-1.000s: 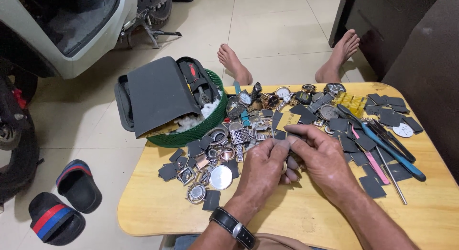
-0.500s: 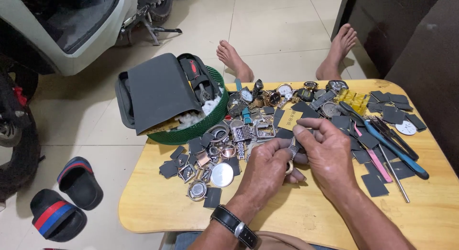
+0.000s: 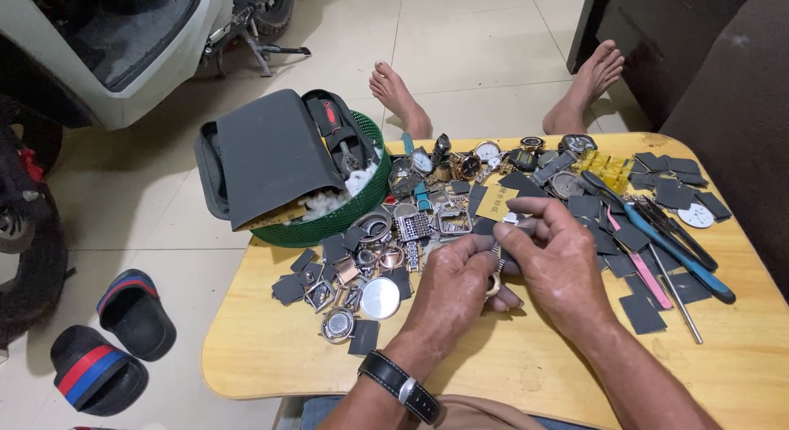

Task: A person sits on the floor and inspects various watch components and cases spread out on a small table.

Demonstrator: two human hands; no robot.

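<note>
Small metal watch part (image 3: 500, 251) pinched between left hand (image 3: 452, 286), right hand (image 3: 559, 253) (fingertip grip), above table (image 3: 271, 348)

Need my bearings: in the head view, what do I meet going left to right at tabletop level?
Sandals on the floor → green basket with grey case → left hand → right hand → blue-handled pliers → white watch dial.

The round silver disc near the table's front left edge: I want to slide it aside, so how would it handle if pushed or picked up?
The round silver disc looks thin, flat and shiny, so it would probably slide easily on the smooth wooden table and feel light. Lying flat, it may be hard to pinch up. It seems unlikely to roll unless tipped on edge.
</note>
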